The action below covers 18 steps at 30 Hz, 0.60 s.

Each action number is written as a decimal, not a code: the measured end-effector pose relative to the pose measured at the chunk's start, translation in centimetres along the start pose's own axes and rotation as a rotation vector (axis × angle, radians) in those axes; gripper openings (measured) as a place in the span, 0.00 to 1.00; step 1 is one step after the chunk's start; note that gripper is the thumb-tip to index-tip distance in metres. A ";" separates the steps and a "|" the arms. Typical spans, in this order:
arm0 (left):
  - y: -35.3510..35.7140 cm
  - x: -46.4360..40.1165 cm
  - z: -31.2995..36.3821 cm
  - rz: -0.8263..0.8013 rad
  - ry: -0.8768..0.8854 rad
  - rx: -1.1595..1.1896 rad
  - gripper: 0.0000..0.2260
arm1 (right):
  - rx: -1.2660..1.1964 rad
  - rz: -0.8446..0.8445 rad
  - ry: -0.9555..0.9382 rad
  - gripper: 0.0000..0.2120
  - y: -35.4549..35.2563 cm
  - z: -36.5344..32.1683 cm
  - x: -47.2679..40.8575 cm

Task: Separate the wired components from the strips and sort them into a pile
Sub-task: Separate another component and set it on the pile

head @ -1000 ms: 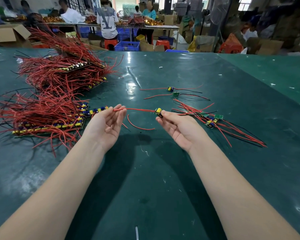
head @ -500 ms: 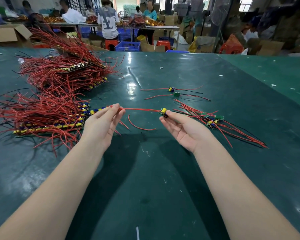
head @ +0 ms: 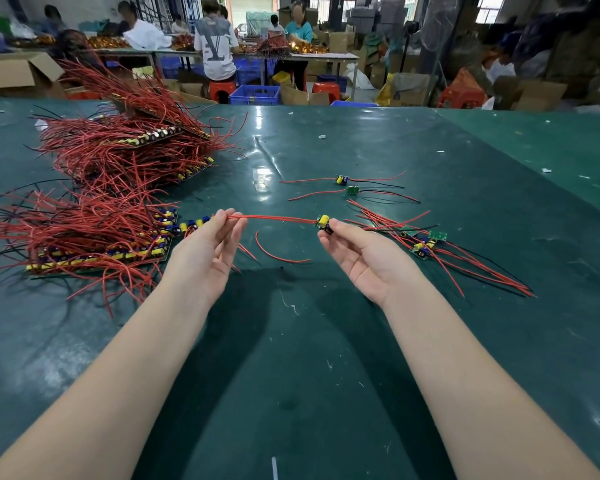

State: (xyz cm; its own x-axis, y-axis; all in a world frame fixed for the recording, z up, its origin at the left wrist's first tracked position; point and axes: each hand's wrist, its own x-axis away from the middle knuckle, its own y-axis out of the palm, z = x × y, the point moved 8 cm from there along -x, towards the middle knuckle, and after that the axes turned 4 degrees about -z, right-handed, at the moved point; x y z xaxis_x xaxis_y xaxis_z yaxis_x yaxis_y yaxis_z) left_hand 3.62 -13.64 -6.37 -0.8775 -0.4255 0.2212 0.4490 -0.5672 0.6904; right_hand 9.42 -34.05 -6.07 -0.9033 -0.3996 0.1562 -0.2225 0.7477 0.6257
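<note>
A: Which step is in hand?

B: One freed wired component (head: pixel 324 223) is held above the green surface (head: pixel 326 341). Its small board is pinched in the right hand (head: pixel 359 252) grip; the end of its red lead (head: pixel 278 218) is pinched by the left hand (head: pixel 210 249) fingertips, so the wire is stretched between them.

A: And next?

B: A release onto the sorted pile (head: pixel 426 242) at three o'clock seems called for. Uncut strips (head: pixel 94 237) lie at nine o'clock, two loose components (head: pixel 347 185) at twelve.
</note>
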 end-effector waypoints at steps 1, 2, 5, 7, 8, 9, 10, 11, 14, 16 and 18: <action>0.0 0.0 0.0 0.003 -0.014 0.001 0.05 | 0.010 -0.003 -0.011 0.13 0.1 -0.1 0.0; -0.1 0.1 -0.1 0.002 -0.028 0.001 0.05 | 0.021 -0.003 -0.019 0.13 0.1 -0.1 0.0; 0.0 0.0 0.1 -0.010 -0.041 -0.016 0.06 | 0.038 0.003 -0.030 0.13 0.0 -0.3 0.1; 0.0 -0.1 0.2 -0.022 -0.040 -0.024 0.06 | 0.043 0.004 -0.032 0.13 -0.1 -0.3 0.1; 0.0 -0.3 0.1 -0.029 -0.044 -0.031 0.05 | 0.043 0.008 -0.033 0.13 -0.1 -0.4 0.2; 0.0 -0.4 0.0 -0.038 -0.051 -0.040 0.05 | 0.037 0.015 -0.035 0.13 -0.2 -0.4 0.2; 0.1 -0.4 -0.2 -0.048 -0.060 -0.048 0.05 | 0.025 0.026 -0.036 0.12 -0.3 -0.5 0.2; 0.1 -0.5 -0.3 -0.061 -0.067 -0.056 0.05 | 0.005 0.039 -0.039 0.10 -0.4 -0.6 0.2; 0.3 -0.7 -0.2 -0.090 -0.055 -0.067 0.04 | -0.048 0.121 -0.060 0.02 -1.3 -1.1 0.3; 0.2 -0.8 -0.1 -0.088 -0.046 -0.088 0.04 | -0.091 0.192 -0.075 0.03 -2.2 -1.6 0.5; 0.2 -0.7 0.0 -0.081 -0.048 -0.108 0.04 | -0.155 0.265 -0.092 0.04 -3.2 -2.0 0.7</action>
State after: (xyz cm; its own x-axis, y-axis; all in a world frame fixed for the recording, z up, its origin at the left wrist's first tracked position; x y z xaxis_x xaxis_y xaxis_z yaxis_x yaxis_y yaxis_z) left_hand 4.28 -13.46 -6.41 -0.9175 -0.3423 0.2024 0.3897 -0.6723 0.6294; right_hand 10.25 -37.76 -6.41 -0.9533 -0.1464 0.2640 0.0774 0.7267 0.6826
